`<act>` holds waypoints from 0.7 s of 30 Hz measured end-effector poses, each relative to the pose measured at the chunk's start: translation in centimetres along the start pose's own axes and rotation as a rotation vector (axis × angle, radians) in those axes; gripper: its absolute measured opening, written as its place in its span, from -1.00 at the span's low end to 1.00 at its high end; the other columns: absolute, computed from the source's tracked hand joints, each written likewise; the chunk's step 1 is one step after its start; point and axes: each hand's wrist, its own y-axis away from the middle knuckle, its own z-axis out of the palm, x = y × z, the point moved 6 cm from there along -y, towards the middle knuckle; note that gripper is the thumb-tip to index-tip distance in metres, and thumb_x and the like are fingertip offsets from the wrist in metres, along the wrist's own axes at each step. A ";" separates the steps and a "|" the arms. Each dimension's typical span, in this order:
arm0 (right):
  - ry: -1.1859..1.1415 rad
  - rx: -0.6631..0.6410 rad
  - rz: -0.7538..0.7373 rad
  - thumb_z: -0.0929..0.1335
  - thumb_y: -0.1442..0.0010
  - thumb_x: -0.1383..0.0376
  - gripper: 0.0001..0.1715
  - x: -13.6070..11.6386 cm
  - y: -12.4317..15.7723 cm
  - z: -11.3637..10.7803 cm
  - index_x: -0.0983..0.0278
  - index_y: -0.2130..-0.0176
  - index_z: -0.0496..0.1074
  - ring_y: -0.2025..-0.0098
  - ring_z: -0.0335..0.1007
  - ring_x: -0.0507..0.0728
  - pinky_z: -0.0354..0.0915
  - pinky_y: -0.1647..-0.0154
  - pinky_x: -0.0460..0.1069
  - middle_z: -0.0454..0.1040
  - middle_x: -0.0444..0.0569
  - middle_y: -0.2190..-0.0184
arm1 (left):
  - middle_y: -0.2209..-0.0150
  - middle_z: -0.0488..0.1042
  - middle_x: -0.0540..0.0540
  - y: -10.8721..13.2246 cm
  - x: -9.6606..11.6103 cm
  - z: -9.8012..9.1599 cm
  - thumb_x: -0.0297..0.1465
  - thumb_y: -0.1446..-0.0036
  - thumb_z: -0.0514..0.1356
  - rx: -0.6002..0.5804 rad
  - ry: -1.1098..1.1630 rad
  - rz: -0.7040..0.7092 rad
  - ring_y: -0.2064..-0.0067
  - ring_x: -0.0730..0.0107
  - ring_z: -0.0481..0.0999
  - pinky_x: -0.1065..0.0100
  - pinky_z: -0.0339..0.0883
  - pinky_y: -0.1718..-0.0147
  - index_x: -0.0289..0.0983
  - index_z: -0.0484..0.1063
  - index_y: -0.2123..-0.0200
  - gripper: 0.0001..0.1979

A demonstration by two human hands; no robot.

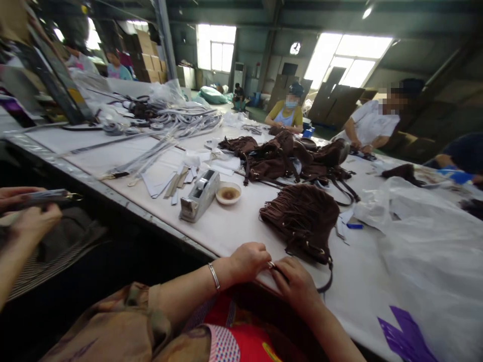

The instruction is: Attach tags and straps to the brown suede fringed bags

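Note:
A dark brown fringed bag [302,216] lies on the table in front of my hands. From its lower right side a thin strap [329,282] loops round to my right hand [298,282], whose fingers are closed on it. My left hand [249,261] meets the right one at the table edge, its fingertips pinched at a small shiny metal fitting [271,264] on the strap's end. Exactly how the fitting sits between the fingers is hidden. A silver bracelet [214,276] circles my left wrist.
Left of the bag stand a tape dispenser [199,195] and a small bowl [228,193] of brownish contents. Paper strips [175,185] and more brown bags [279,156] lie beyond. Clear plastic [426,251] covers the right side. A co-worker's hands [35,223] are at far left.

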 end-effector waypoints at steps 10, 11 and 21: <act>0.000 0.084 -0.030 0.28 -0.27 0.35 -0.83 0.8 0.1 0.3 0.18 0.24 0.47 0.29 0.38 0.19 0.29 0.25 0.08 0.45 0.01 0.36 | 0.10 0.43 -0.24 -1.4 -10.7 -11.5 -0.15 -0.23 0.14 0.288 -0.259 -0.465 0.01 0.11 0.37 0.17 0.23 0.01 -0.28 0.47 0.19 -0.69; 0.013 0.087 -0.005 0.27 -0.27 0.37 -0.82 0.6 0.1 0.1 0.19 0.27 0.47 0.29 0.36 0.18 0.27 0.25 0.07 0.44 0.00 0.38 | 0.03 0.40 -0.28 -1.9 -12.2 -12.6 -0.12 -0.16 0.20 0.262 -0.302 -0.531 -0.05 0.02 0.32 0.12 0.20 -0.03 -0.30 0.46 0.16 -0.63; 0.246 0.129 0.026 0.35 -0.12 0.26 -0.89 1.4 -0.4 -0.8 0.24 0.42 0.39 0.34 0.27 0.11 0.18 0.27 0.01 0.43 -0.07 0.41 | 0.02 0.46 -0.30 -6.2 -21.0 -8.9 -0.11 -0.02 0.15 -0.051 -0.337 -0.506 -0.10 -0.22 0.31 -0.05 0.09 -0.09 -0.34 0.52 0.29 -0.60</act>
